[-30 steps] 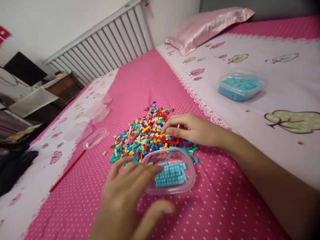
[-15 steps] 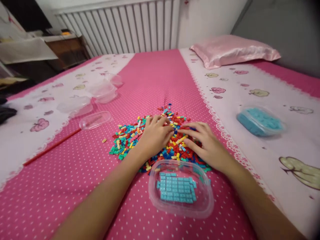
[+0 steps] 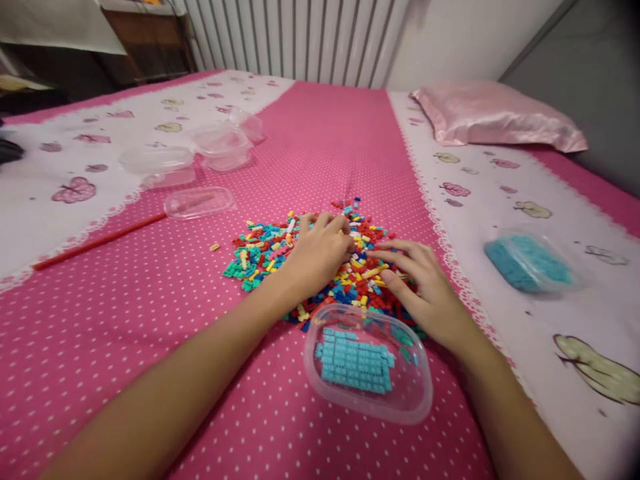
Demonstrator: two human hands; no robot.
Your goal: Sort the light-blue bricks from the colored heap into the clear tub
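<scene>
Pink dotted fabric forms the middle band of the bedspread (image 3: 260, 420). Clock positions are read from the pile of bricks (image 3: 355, 277), with 12 o'clock pointing away from the person. The pile is multicoloured and lies loose on the pink band.

Left hand (image 3: 320, 253): rests on the pile, back upward, fingers bent down among the bricks. The fingertips are partly hidden; whether a brick is grasped cannot be told.

Right hand (image 3: 425, 283): at 3 o'clock, over the edge of the pile. Fingers are loosely extended, with the thumb apart from them; no grip is formed.

Near tub (image 3: 407, 383): see-through plastic, at 5 o'clock, just beside the pile. Light-blue bricks (image 3: 355, 360) lie side by side on its floor in a flat block.

Far tub (image 3: 520, 279): at 3 o'clock, beyond the right hand, on the pale band; it contains similar blue bricks.

Yellow brick (image 3: 215, 247): single, at 9 o'clock, apart from the pile.

Red stick (image 3: 100, 241): at 9 o'clock; one end meets a shallow plastic lid (image 3: 220, 200).

Plastic containers (image 3: 225, 143): grouped at 10 to 11 o'clock.

Pillow (image 3: 495, 117): pink and shiny, at 1 to 2 o'clock.
</scene>
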